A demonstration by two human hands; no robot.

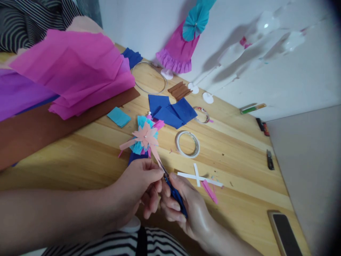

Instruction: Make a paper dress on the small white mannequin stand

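My right hand [183, 202] is closed around dark blue-handled scissors [176, 195], whose blades point up and left at the end of a peach paper strip. My left hand [145, 183] pinches the tip of that strip beside the blades. The strip hangs from a layered paper flower [145, 136], peach petals over turquoise pleats with a small bead at its centre. Pink pieces stick out around the flower. A dark blue paper piece [136, 157] shows beneath it, partly hidden by my left hand.
Pink crepe paper [80, 67] and a brown sheet [53, 131] cover the left. Blue paper squares [173, 111], a tape roll [188, 144] and crossed white strips [197, 176] lie ahead. A phone [285, 233] rests at right; a turquoise-and-pink paper decoration [183, 42] stands by the wall.
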